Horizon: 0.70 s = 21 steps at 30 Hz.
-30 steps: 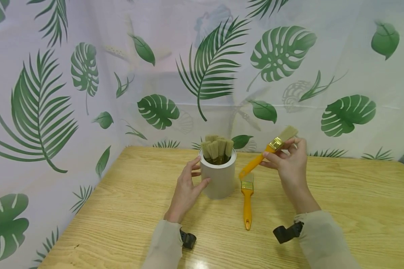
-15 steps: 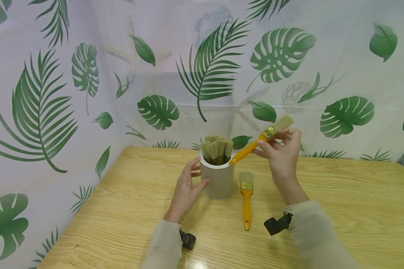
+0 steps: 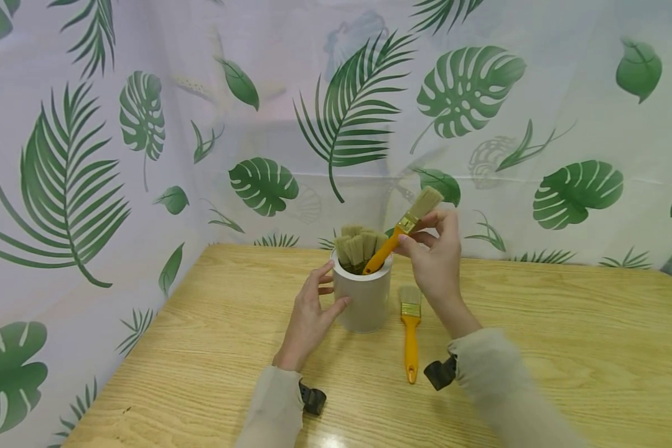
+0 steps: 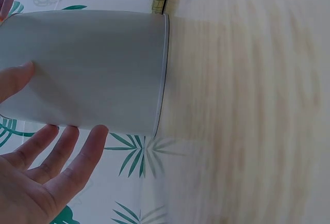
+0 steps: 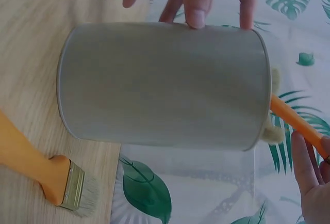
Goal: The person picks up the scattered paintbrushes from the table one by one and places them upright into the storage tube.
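A pale round can (image 3: 363, 303) stands upright on the wooden table, packed with several paintbrushes (image 3: 356, 244), bristles up. My left hand (image 3: 309, 311) grips its left side, thumb on the front and fingers around the far side; the left wrist view shows these fingertips at the can's wall (image 4: 87, 74). Between thumb and fingers, my right hand (image 3: 438, 258) pinches an orange-handled paintbrush (image 3: 382, 254) near its brass ferrule. That brush tilts, bristles up to the right, with its handle end inside the rim. In the right wrist view its handle (image 5: 299, 118) slants out of the can's mouth.
A second orange-handled paintbrush (image 3: 410, 339) lies on the table (image 3: 565, 348) just right of the can, bristles pointing away from me. Behind the table's far edge hangs a white leaf-print cloth (image 3: 269, 137).
My right hand has carried the paintbrush leftward from right of the can, bringing its handle end over the rim and into the mouth. My left hand and the can have stayed put.
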Available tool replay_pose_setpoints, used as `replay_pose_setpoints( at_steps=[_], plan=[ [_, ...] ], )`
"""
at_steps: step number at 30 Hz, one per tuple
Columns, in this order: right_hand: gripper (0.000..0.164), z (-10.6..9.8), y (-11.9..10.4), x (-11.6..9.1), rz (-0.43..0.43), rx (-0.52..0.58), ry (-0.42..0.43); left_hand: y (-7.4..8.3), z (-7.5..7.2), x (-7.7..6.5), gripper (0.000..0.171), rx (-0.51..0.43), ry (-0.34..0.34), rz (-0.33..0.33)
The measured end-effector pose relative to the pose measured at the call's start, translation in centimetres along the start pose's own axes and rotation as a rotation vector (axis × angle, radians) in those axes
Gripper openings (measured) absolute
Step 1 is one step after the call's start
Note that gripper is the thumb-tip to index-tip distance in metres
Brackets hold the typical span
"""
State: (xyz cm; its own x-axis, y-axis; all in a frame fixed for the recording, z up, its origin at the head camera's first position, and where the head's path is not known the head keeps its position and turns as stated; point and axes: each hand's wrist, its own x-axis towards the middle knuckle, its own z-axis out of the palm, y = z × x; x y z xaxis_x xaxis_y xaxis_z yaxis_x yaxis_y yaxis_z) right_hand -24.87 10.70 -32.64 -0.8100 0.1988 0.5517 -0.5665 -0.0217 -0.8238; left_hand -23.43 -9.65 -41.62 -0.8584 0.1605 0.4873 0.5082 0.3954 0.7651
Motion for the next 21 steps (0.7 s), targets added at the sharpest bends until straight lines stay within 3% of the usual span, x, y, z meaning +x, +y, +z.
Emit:
replay_pose_setpoints(
  at_steps=[4,8,11,14,21],
  plan=[
    [0.034,0.9,0.2,-0.5,-0.063,-0.102,-0.118,0.0,0.0,0.1,0.065,-0.005,-0.002,0.008],
    [0.033,1.3,0.3,-0.8,-0.184,-0.268,-0.29,0.0,0.0,0.0,0.065,-0.01,-0.005,0.011],
    [0.031,1.2,0.4,-1.0,-0.26,-0.361,-0.363,0.1,0.0,0.0,0.065,-0.014,-0.011,0.013],
    [0.026,0.8,0.3,-1.1,-0.261,-0.393,-0.348,0.1,0.0,0.1,0.065,-0.015,-0.011,0.018],
    [0.021,-1.0,0.1,-1.1,-0.084,-0.4,-0.227,-0.1,0.0,0.1,0.064,-0.007,0.013,0.024]
  ],
)
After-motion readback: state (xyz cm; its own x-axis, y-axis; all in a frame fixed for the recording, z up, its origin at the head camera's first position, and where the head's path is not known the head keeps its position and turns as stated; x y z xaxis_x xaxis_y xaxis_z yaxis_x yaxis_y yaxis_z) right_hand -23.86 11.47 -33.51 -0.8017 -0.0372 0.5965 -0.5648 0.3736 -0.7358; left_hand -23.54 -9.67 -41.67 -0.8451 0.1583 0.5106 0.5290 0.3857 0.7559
